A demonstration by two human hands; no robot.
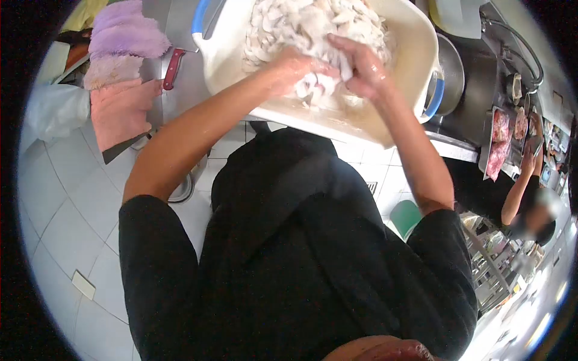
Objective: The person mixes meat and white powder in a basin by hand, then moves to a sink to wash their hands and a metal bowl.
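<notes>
A large white tub point(277, 116) with blue handles holds a heap of wet, pale, whitish slices point(271, 27), which look like raw meat or seafood. Both hands are inside it, at the near side of the heap. My left hand point(295, 71) curls around some of the slices, its fingertips partly hidden among them. Facing it, my right hand point(362, 69) grips more of the same slices, thumb uppermost and fingers bent inward. Several loose slices hang between and just below the two hands, over the tub's milky wet bottom.
Left of the tub lie a red-handled knife point(174, 69), a purple towel point(126, 33) and an orange cloth point(120, 111). A metal bowl point(448, 72) stands to the right. Beyond it, another person point(512, 192) works by a tray of red meat point(498, 141). A green bucket point(404, 216) sits on the floor.
</notes>
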